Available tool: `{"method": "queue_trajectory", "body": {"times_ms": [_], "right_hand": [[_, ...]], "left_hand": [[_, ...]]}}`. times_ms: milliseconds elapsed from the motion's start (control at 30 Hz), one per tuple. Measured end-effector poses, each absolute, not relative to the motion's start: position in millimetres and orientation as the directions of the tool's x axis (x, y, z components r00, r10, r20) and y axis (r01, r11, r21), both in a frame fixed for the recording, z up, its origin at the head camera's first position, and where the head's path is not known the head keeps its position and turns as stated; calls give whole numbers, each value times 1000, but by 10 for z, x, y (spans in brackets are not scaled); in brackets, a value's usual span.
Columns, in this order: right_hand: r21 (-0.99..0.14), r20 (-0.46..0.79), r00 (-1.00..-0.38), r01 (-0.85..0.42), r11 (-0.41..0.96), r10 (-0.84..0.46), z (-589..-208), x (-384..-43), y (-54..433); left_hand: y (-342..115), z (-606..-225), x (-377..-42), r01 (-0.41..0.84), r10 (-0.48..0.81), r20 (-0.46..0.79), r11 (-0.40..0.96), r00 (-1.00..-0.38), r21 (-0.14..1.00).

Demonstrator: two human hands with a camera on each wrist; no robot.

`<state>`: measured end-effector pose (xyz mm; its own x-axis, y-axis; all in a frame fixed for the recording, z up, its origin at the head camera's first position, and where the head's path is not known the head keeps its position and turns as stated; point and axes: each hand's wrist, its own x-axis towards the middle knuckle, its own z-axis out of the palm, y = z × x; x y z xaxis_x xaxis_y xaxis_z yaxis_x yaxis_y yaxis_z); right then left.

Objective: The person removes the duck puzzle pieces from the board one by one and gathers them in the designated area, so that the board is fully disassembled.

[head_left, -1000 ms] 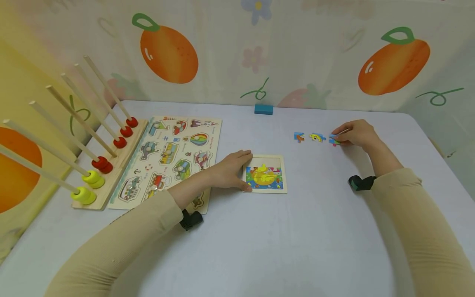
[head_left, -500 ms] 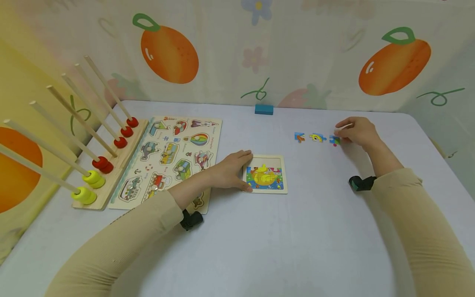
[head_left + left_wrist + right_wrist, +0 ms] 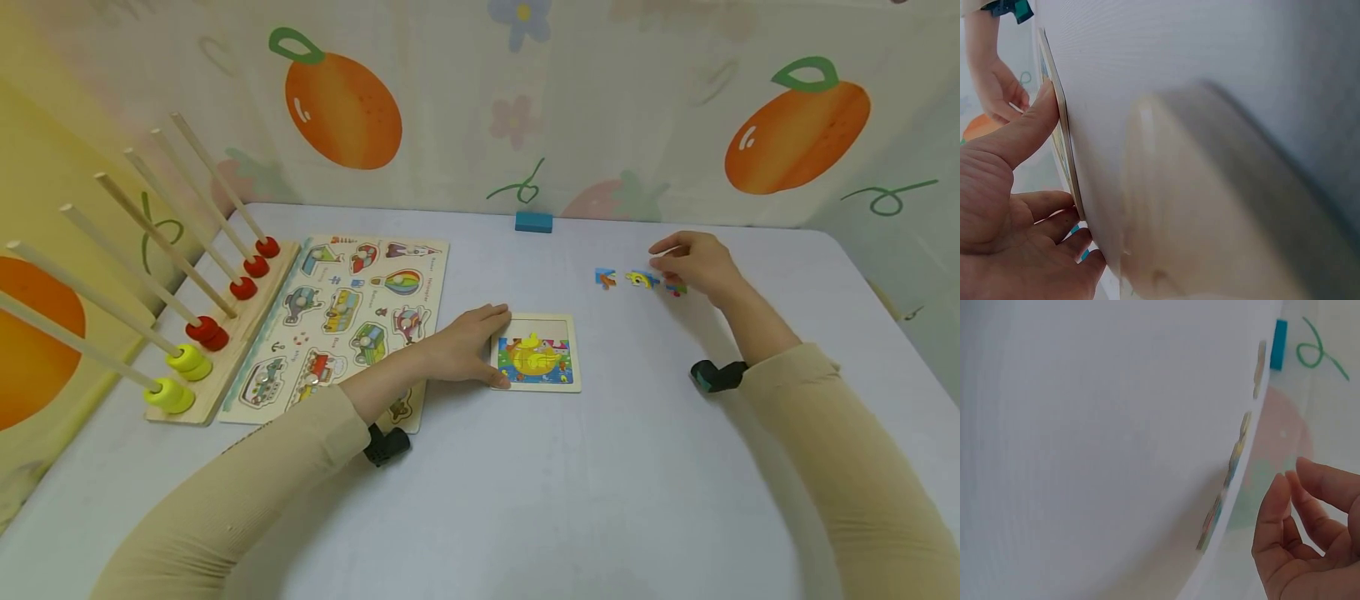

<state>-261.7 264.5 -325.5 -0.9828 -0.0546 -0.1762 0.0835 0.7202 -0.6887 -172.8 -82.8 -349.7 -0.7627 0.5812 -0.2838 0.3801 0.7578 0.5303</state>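
My left hand [image 3: 463,343] rests along the left edge of a small wooden puzzle frame [image 3: 574,350]. Its thumb and forefinger touch that edge; the fingers are extended. Inside the frame sits a partly filled yellow duck picture [image 3: 532,357]. My right hand [image 3: 697,262] hovers above a row of loose jigsaw pieces, its thumb and fingers loosely bent with a gap and nothing between them in the right wrist view. The row has a blue and brown piece [image 3: 604,277], a yellow piece with an eye [image 3: 640,279] and a multicoloured piece [image 3: 677,288], partly covered by the hand.
A large vehicle peg puzzle board [image 3: 356,308] lies under my left forearm. Left of it stands a wooden base with tall rods [image 3: 258,275] and red and yellow rings. A blue block [image 3: 533,222] sits at the table's back edge, before a printed curtain [image 3: 450,108].
My right hand was at the rightmost piece, drew back slightly to the right, then moved left over the row with nothing in it. The left hand and frame have stayed put.
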Motion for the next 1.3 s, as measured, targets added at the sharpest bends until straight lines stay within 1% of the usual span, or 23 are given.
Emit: {"method": "queue_trajectory", "body": {"times_ms": [133,333,567,900,1300], "right_hand": [[-684,-193,-975,53,727,-110,-3233,-2573,2493],[-703,-183,-966,-2,711,-183,-3236,-2505,2251],[-686,-183,-951,-57,726,-248,-3223,-2416,2016],[-689,-214,-903,-131,713,-372,-3282,-2295,1688],[-687,-206,-856,-219,693,-474,-3295,-2130,1402]], "left_hand": [[-829,-3486,-1718,383,584,-283,757,-761,530],[-816,-3481,-1718,373,576,-294,763,-763,528],[-817,-3470,-1719,382,577,-287,764,-764,520],[-816,-3472,-1728,395,570,-286,779,-770,488],[-833,-3465,-1730,398,572,-286,778,-768,487]]}}
